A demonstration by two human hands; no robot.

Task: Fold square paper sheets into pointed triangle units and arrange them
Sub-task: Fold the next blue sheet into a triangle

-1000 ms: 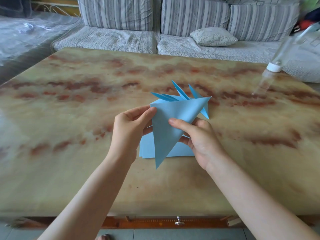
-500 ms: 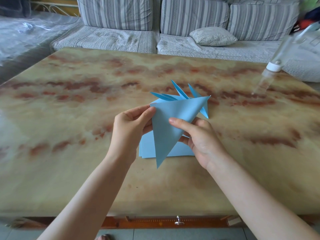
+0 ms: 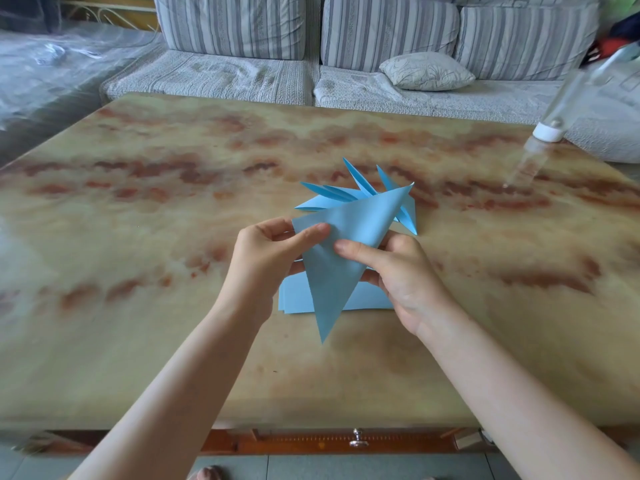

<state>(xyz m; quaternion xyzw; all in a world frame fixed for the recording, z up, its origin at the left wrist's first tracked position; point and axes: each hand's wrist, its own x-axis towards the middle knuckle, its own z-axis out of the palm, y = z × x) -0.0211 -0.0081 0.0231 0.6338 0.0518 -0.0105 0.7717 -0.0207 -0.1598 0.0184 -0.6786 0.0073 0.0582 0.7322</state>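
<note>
From my remote seat, the marbled table [image 3: 145,237] fills most of the head view, with a striped sofa [image 3: 381,29] behind its far edge. Over the middle of the table, the blue sheet [image 3: 332,271] is held up in the air, already shaped into a long triangle with its sharp tip pointing down toward me. Under it a stack of flat sheets [image 3: 367,299] lies on the table, and just beyond it the finished units [image 3: 329,199] fan out with their points up and away.

My left hand [image 3: 266,258] pinches the sheet's upper left edge, thumb on top. My right hand [image 3: 401,271] grips the right side, with the index finger [image 3: 356,252] pressed onto the face and the other fingers curled behind.

Over the last second very little has moved. The sheet has tipped a touch, and its right edge now curls further over my right hand, rounded and not yet flattened (so I judge the fold uncreased). That suggests this unit is mid-fold. It needs a firm crease before it can join the fan, and the stack suggests there is plenty of folding left.
</note>
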